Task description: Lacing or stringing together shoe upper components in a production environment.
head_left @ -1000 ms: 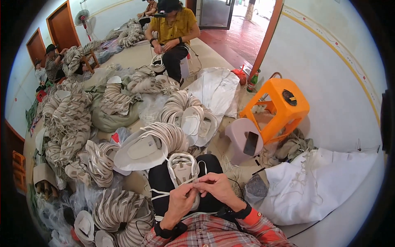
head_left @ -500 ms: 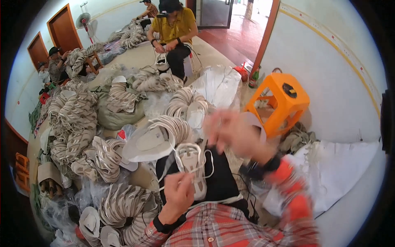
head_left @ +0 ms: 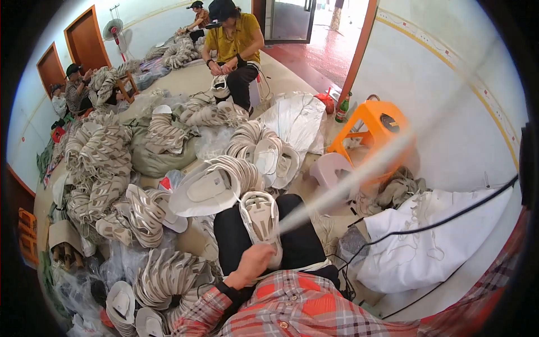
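Across my dark-trousered lap lies a beige and white shoe upper (head_left: 259, 216), its opening facing up. My left hand (head_left: 251, 265) is closed at its near end, fingers curled against the edge; a small piece of lace in them could be hidden. From the shoe's right side a pale shoelace (head_left: 348, 188) stretches taut toward the upper right, smeared by motion. My right hand is out of the picture; only its plaid sleeve (head_left: 477, 303) shows along the lower right rim. Just beyond the shoe, a curved stack of shoe uppers (head_left: 210, 188) touches my knee area.
More stacked uppers (head_left: 104, 149) crowd the left side among plastic bags. An orange stool (head_left: 370, 126), a small pale stool (head_left: 330, 171) and a green bottle (head_left: 343, 108) stand to the right. A white sack (head_left: 426, 241) and a black cable (head_left: 438, 229) lie nearby. A co-worker (head_left: 233, 42) sits ahead.
My right hand has swept from above the shoe out of view to the right, drawing the lace long. My left hand has lowered to the shoe's near end.
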Motion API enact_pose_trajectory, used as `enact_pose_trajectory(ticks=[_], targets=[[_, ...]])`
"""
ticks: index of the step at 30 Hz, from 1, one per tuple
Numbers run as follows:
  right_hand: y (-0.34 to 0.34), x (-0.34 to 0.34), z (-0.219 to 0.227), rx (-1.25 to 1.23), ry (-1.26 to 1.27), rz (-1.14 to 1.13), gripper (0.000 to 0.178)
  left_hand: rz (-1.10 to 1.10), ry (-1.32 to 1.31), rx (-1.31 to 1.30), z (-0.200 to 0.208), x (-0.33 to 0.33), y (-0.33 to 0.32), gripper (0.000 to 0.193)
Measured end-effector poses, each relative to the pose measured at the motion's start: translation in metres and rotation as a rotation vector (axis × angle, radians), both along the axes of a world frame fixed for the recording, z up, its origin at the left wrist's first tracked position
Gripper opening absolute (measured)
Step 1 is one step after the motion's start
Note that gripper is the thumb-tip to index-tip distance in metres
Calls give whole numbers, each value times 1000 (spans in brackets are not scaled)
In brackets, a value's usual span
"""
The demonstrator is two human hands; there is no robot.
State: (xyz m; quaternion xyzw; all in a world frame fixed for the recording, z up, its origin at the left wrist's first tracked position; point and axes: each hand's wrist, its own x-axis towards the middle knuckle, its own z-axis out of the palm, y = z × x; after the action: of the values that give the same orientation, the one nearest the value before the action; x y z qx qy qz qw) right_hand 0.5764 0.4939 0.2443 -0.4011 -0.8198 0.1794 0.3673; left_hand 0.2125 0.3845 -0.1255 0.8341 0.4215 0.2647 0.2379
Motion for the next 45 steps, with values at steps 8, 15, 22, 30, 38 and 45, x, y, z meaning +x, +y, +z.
enact_pose_trajectory(ticks=[8,15,22,30,38,45], targets=[[-24,98,2,71,-41,-260,30,137,-146,36,16,-9,28,11],[-57,166,-21,46,-120,-558,31,558,-1238,-158,182,-104,-3,21],[-52,162,-142,-104,310,-638,36,1189,-604,-275,34,-253,-97,15],[-36,-166,-376,-475,-150,-73,17,348,-285,-792,49,10,57,29],[-45,-170,-380,-473,-240,22,9,277,-276,-943,45,20,59,33],[-48,-176,-382,-412,-205,27,9,241,-173,-941,42,17,60,37]])
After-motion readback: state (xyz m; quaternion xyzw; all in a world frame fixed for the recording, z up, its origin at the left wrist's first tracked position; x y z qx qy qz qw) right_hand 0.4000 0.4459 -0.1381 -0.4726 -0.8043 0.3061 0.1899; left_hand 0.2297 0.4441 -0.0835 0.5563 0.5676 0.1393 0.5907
